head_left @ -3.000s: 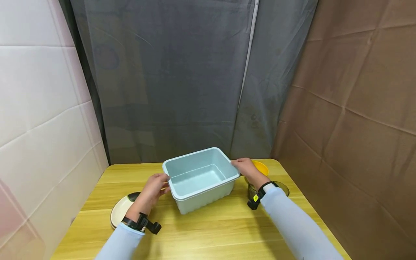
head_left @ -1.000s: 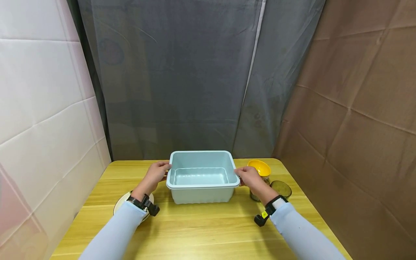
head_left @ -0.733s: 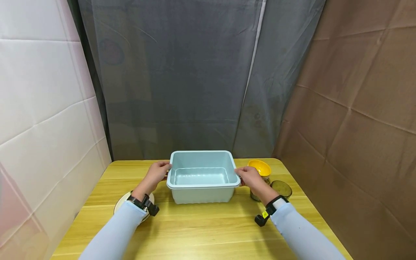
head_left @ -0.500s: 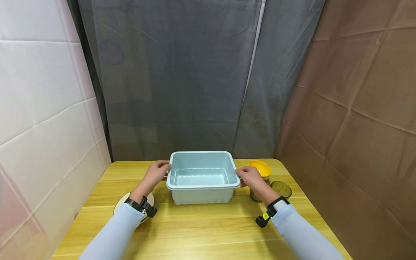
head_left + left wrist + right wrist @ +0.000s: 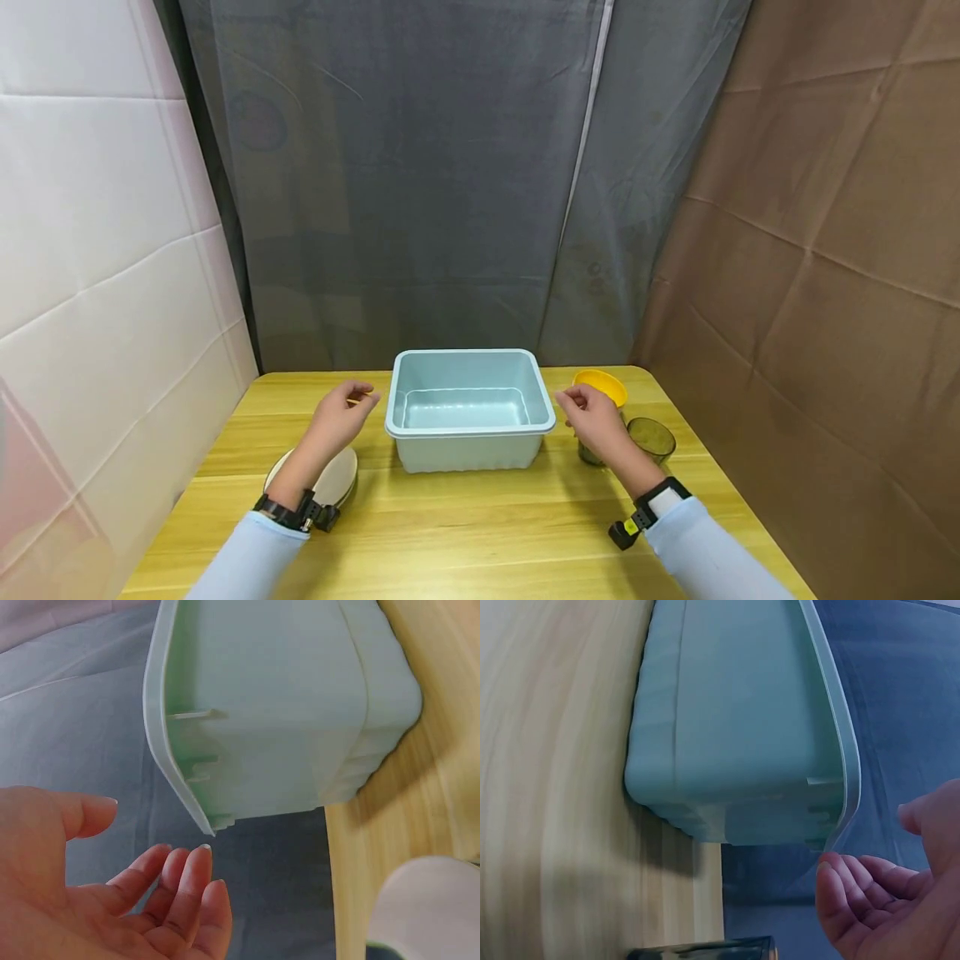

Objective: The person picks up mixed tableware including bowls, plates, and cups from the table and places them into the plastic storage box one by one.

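A pale blue-green plastic storage bin stands upright in the middle of the wooden table, its inside bare. My left hand is off its left side, fingers loosely bent and holding nothing. In the left wrist view a gap shows between the left hand and the bin's rim. On the other side, my right hand is just clear of the bin's right rim, also holding nothing. The right wrist view shows the right hand with thumb and fingers apart, fingertips close below the rim.
Stacked pale plates lie at the left, partly behind my left forearm. A yellow bowl sits on a glass at the right, partly hidden by my right hand. Beside it stands a dark amber glass. Grey cloth hangs behind the table.
The bin was turned from a slant to square with the table and set down. Both hands then let go of its rim and moved outward, left hand leftward, right hand rightward.
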The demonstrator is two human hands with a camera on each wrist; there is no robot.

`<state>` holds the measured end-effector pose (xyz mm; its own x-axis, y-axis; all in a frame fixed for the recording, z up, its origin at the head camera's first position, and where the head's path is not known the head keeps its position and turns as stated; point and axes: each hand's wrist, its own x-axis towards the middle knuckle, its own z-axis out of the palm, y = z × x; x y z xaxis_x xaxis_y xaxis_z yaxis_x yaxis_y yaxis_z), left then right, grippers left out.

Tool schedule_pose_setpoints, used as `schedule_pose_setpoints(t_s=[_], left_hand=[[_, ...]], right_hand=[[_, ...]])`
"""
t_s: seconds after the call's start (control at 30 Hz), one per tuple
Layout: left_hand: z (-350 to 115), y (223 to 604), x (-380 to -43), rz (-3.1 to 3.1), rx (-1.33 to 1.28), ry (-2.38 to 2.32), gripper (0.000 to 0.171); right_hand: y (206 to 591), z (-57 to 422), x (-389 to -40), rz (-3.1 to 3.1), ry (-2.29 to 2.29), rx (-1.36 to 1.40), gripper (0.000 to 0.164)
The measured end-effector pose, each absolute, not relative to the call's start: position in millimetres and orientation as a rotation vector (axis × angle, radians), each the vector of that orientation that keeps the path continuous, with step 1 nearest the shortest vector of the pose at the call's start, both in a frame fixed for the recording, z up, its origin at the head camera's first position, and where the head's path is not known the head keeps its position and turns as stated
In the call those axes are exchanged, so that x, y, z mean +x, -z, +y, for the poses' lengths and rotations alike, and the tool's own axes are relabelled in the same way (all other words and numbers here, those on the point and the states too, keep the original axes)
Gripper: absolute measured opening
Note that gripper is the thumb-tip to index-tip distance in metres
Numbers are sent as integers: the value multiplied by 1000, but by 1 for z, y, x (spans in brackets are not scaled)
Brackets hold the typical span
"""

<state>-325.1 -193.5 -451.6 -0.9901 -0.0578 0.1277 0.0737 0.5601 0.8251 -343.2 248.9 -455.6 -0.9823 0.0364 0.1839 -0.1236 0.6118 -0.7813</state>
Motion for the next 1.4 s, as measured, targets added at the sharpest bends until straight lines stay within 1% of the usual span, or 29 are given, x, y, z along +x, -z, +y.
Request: schedule_pose_setpoints(t_s=[0.17,0.3,0.43,0.63,0.83,1.03,1.27,1.4], left_hand=[[-202,457,-306,-2692,18,1427,42],[-206,462,-291,-2702,19,1419,39],[-206,468,-281,-2688,-4,1435,37],[-204,473,-269,-2673,-25,1473,38],[-201,480,-257,-2702,-40,1460,32],[-197,487,-250,-2707,-57,1472,27],[-197,494,-247,-2696,-41,1481,23],[-197,496,-246,-2703,-47,1484,24]], right_hand=[[460,254,-331,-2608,-1334,51,40],[464,256,-320,-2566,-1405,50,37],[468,258,-309,-2563,-1416,55,35],[476,259,-295,-2566,-1458,23,37],[488,256,-282,-2566,-1505,42,30],[498,252,-276,-2573,-1496,16,26],[502,250,-275,-2570,-1495,9,29],[501,249,-274,-2567,-1497,-3,28]])
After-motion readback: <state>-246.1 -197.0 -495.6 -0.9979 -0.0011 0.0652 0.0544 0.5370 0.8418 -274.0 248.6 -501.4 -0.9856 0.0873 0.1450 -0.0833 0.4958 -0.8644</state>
